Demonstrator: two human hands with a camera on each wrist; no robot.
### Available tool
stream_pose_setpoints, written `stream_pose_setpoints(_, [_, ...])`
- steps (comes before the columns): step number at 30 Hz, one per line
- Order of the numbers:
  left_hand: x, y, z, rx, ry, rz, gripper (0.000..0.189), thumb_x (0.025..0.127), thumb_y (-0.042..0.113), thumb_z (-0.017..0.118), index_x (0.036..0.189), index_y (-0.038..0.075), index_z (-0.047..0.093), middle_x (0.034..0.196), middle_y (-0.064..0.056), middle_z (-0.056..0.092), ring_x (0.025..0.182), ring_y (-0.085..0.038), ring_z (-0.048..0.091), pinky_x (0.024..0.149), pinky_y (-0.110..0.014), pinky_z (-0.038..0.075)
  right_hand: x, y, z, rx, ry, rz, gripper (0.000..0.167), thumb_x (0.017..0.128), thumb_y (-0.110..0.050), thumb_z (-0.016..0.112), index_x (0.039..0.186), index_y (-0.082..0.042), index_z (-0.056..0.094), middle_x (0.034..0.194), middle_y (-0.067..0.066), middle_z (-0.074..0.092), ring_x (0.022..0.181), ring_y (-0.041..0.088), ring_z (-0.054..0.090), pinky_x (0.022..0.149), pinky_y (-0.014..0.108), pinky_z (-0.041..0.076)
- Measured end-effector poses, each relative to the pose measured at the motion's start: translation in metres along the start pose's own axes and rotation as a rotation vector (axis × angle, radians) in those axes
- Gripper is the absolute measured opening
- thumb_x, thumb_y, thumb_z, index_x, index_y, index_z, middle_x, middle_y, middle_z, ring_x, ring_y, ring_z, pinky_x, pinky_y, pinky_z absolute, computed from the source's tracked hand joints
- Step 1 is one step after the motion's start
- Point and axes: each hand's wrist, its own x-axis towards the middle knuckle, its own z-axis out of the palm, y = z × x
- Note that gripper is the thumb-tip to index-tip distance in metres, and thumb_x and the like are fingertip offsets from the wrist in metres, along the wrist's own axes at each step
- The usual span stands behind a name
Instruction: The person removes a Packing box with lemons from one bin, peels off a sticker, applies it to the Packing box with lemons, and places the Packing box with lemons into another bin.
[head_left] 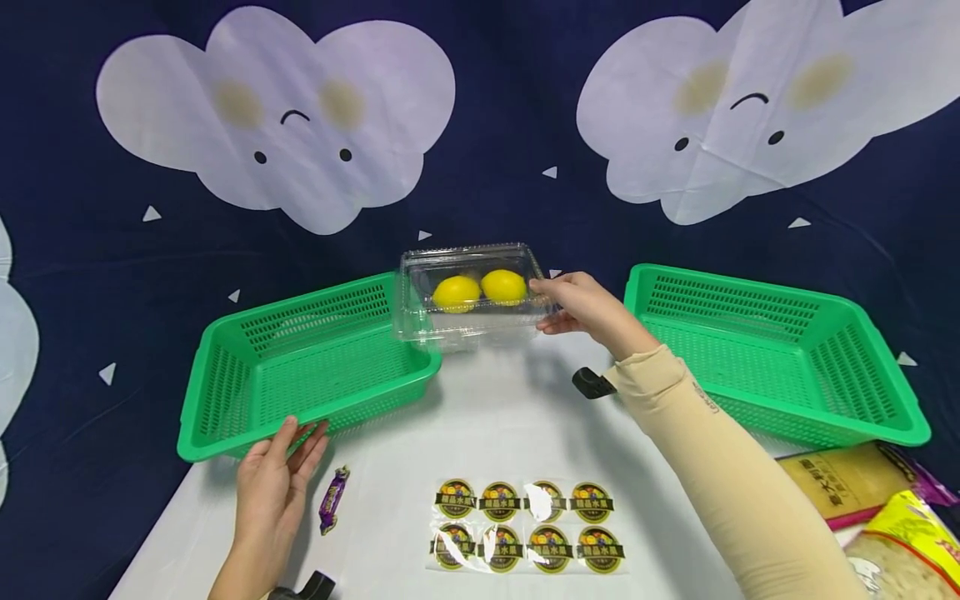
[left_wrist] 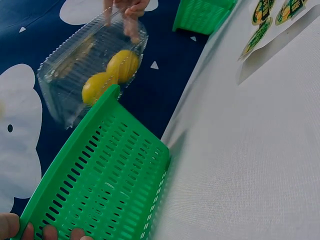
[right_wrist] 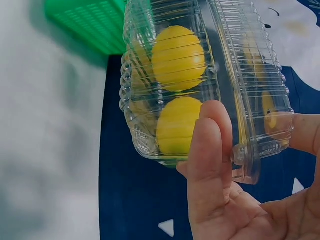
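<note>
My right hand [head_left: 588, 308] pinches the right end of a clear plastic clamshell box [head_left: 480, 330], thumb on one side and fingers on the other. Two yellow lemons [head_left: 504, 287] lie side by side inside it. The box is held up in the air, overlapping the right end of the left green basket [head_left: 352, 400] in the head view. At that basket's near rim, my left hand [head_left: 273, 483] grips the edge with thumb above and fingers below. The left wrist view shows the thumb [left_wrist: 8, 225] over the rim.
Another green basket [head_left: 817, 425] stands at the right. A sheet of round stickers [head_left: 525, 527] lies at the front middle of the white table [head_left: 390, 500]. A purple-wrapped candy [head_left: 333, 500] is beside my left hand. Food packages [head_left: 840, 483] lie at the right front.
</note>
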Motion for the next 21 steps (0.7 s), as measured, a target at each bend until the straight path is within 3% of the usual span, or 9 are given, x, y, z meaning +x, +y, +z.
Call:
stream_pose_setpoints(5, [0.000,0.001,0.000,-0.020,-0.003,-0.014,0.014,0.106,0.023,0.070,0.109,0.009,0.072,0.098,-0.002,0.078,0.097,-0.016,0.082,0.094,-0.029,0.064,-0.008,0.011,-0.009,-0.029,0.041,-0.003,0.062,0.112,-0.039,0.057,0.156,0.003,0.045,0.157,0.023,0.048,0.088,0.018,0.079,0.083,0.028,0.067])
stream_pose_setpoints(11, [0.000,0.001,-0.001,-0.079,-0.025,-0.027,0.011,0.104,0.018,0.071,0.102,0.007,0.072,0.095,-0.005,0.077,0.095,-0.020,0.082,0.094,-0.033,0.065,-0.016,0.023,-0.017,-0.024,0.044,-0.011,0.064,0.113,-0.038,0.054,0.158,0.006,0.040,0.166,0.020,0.044,0.080,0.009,0.077,0.083,0.026,0.067])
stream_pose_setpoints(21, [-0.001,0.001,0.000,-0.044,-0.008,-0.025,0.014,0.105,0.022,0.071,0.110,0.008,0.071,0.099,-0.003,0.075,0.098,-0.019,0.081,0.094,-0.030,0.065,-0.023,0.045,-0.024,-0.033,0.038,0.012,0.065,0.115,-0.038,0.049,0.158,0.009,0.038,0.166,0.026,0.042,0.079,0.007,0.075,0.085,0.027,0.067])
